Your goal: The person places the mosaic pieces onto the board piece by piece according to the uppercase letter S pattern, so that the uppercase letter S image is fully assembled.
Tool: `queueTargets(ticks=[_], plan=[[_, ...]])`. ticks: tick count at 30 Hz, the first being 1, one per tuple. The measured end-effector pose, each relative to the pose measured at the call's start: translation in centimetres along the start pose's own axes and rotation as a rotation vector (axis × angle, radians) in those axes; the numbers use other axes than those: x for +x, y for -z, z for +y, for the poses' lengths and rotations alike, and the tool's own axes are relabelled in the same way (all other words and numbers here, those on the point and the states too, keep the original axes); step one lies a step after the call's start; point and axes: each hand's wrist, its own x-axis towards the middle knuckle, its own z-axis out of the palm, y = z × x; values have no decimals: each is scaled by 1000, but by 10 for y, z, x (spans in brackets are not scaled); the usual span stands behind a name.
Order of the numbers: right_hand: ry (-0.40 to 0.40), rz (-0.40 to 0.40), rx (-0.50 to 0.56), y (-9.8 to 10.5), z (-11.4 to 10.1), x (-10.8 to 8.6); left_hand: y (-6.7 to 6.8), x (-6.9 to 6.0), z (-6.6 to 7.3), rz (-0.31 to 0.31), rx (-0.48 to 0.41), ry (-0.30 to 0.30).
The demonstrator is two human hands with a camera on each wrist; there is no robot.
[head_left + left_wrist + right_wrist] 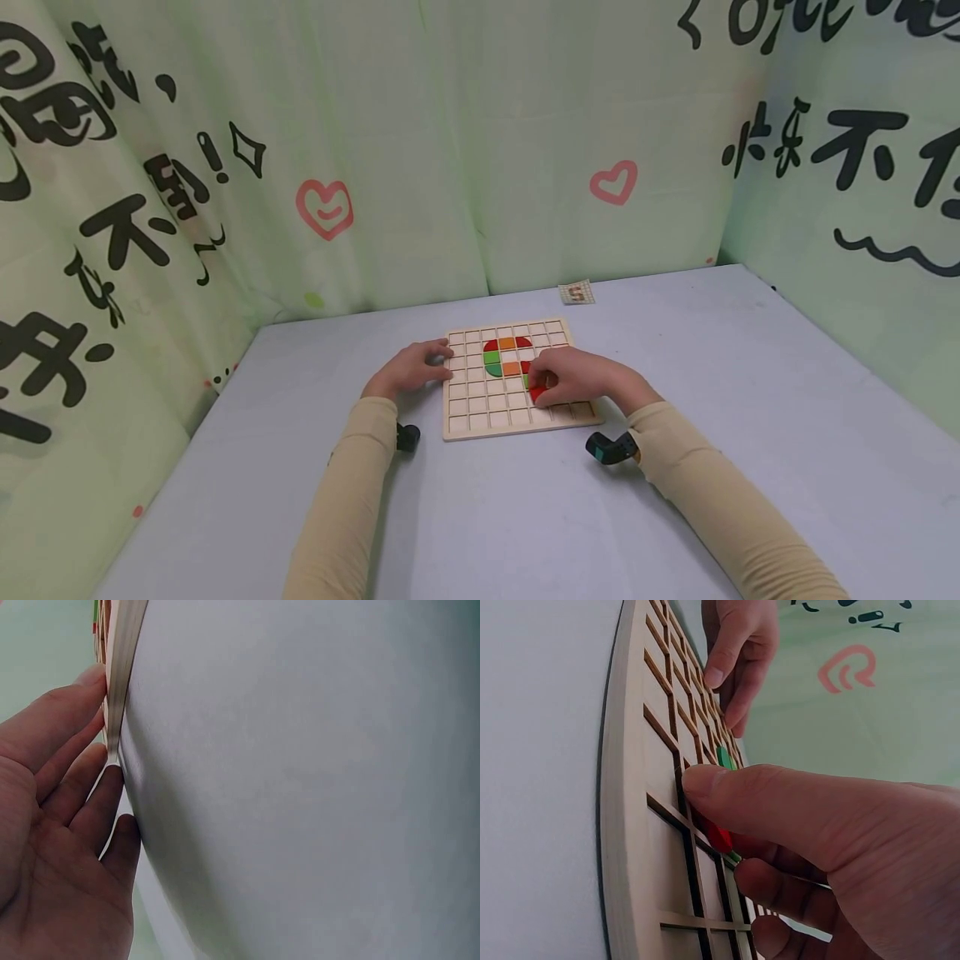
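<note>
A wooden grid board [477,406] lies on the table, with red, orange and green tiles seated in some of its cells. At its left edge my left hand [411,367] rests thumb and fingertips against the wood; in the left wrist view the fingers of that hand [71,802] are fairly straight. Over the board's right half, my right hand [576,377] pinches a red tile [537,393] with a rounded side. In the right wrist view, thumb and fingers of that hand [780,825] partly hide the red tile [718,836], low over the cells.
A small printed card [577,292] lies near the table's back edge. The white-covered table [480,517] stretches around the board. Pale green curtains [405,150] with black writing and pink hearts hang behind and at both sides. A dark device is strapped at each wrist.
</note>
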Motion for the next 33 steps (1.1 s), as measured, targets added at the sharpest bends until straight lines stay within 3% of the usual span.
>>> queueTargets(ticks=[19, 33], plan=[[-2, -13, 2, 1, 0, 1, 1, 0, -1, -3, 8, -36], [7, -1, -12, 0, -1, 2, 0, 2, -1, -3, 5, -19]])
